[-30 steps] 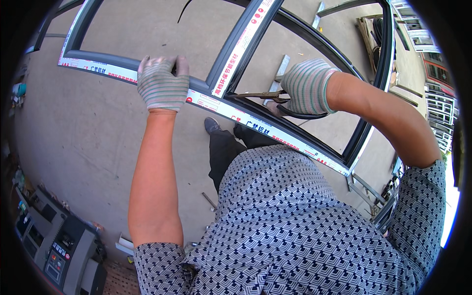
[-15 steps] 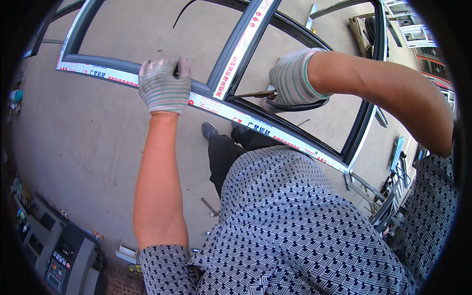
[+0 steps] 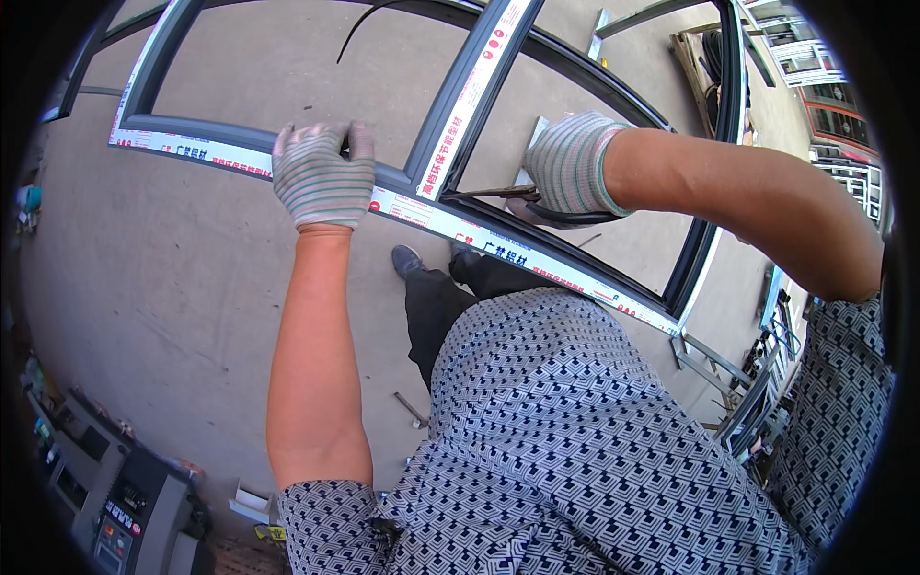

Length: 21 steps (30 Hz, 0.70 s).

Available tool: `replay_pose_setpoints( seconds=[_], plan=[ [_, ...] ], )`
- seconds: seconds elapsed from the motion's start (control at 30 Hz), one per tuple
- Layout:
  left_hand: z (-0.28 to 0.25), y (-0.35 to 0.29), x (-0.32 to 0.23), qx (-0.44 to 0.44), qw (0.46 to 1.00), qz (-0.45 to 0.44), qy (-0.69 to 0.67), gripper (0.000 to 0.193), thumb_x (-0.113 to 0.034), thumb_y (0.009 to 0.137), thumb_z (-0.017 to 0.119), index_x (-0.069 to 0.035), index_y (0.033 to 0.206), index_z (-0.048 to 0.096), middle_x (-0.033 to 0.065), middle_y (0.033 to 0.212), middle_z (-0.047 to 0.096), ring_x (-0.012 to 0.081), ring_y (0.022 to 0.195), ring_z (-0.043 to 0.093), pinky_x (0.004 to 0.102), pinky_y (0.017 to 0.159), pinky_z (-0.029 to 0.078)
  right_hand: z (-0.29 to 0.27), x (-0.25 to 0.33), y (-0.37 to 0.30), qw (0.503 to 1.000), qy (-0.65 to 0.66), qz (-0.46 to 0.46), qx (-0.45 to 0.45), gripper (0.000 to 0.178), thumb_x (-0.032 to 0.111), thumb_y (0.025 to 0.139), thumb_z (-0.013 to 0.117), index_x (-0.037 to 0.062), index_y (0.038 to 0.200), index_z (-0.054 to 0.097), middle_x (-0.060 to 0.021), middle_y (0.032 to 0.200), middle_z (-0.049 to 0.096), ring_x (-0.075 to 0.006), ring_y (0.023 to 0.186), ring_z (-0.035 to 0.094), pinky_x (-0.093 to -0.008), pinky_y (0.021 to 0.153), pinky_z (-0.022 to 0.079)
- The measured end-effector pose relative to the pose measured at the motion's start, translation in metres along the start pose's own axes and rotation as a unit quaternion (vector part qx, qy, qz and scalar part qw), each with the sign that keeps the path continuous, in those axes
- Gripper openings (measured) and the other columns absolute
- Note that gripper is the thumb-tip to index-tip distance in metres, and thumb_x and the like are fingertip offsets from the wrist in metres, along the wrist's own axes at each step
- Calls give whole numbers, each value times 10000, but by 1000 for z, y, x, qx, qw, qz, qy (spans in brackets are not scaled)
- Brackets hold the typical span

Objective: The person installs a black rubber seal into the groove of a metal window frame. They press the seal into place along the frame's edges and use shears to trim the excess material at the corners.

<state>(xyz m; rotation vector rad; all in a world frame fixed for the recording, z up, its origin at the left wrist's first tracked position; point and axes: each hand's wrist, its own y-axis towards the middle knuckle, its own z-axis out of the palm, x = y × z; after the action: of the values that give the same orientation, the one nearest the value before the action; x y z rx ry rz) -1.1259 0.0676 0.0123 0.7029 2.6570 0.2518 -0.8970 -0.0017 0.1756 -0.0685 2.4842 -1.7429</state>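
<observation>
A grey metal window frame, with printed protective film along its face, spans the view in front of me. My left hand, in a striped knit glove, lies over the near bar left of the upright divider. Its fingers curl toward the far edge of the bar, and the thumb stands apart. In the right-hand opening, my gloved right hand is closed on dark-handled scissors. Their narrow blades point left, close to the corner where divider and near bar meet. The palm and fingertips of this hand are mostly hidden.
A thin black strip curves through the left opening. Beyond the right side lies a wooden pallet with black coils. A grey machine stands at lower left, and metal lengths at lower right. A short bar lies by my feet.
My right hand has shifted slightly down and right, and the scissors' blades look closer together and flatter. The left hand stays on the bar, nearly unmoved.
</observation>
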Motion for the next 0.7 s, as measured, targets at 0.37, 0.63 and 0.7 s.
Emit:
replay_pose_setpoints(
  seconds=[0.37, 0.63, 0.7],
  plan=[
    [-1, 0, -3, 24, 1000, -1, 17, 313, -320, 986, 666, -59, 868, 791, 83, 842, 732, 276, 914, 687, 461, 1185, 401, 84, -53, 64, 985, -48, -125, -106, 224, 239, 993, 669, 79, 1057, 813, -174, 932, 791, -336, 883, 785, -425, 774, 619],
    [0, 0, -6, 20, 1000, 6, 8, 285, -274, 970, 671, -57, 825, 786, 77, 809, 726, 286, 899, 684, 480, 1172, 410, 129, -69, 74, 967, 127, -150, -160, 456, 442, 1034, 631, 41, 891, 794, -174, 731, 722, -372, 653, 708, -408, 647, 585],
    [0, 0, -6, 27, 1000, 3, 6, 282, -273, 971, 674, -53, 833, 786, 76, 809, 725, 282, 901, 685, 481, 1173, 409, 147, -77, 77, 970, 146, -126, -147, 456, 439, 1049, 611, 35, 930, 786, -179, 754, 724, -368, 685, 712, -405, 658, 578]
  ],
)
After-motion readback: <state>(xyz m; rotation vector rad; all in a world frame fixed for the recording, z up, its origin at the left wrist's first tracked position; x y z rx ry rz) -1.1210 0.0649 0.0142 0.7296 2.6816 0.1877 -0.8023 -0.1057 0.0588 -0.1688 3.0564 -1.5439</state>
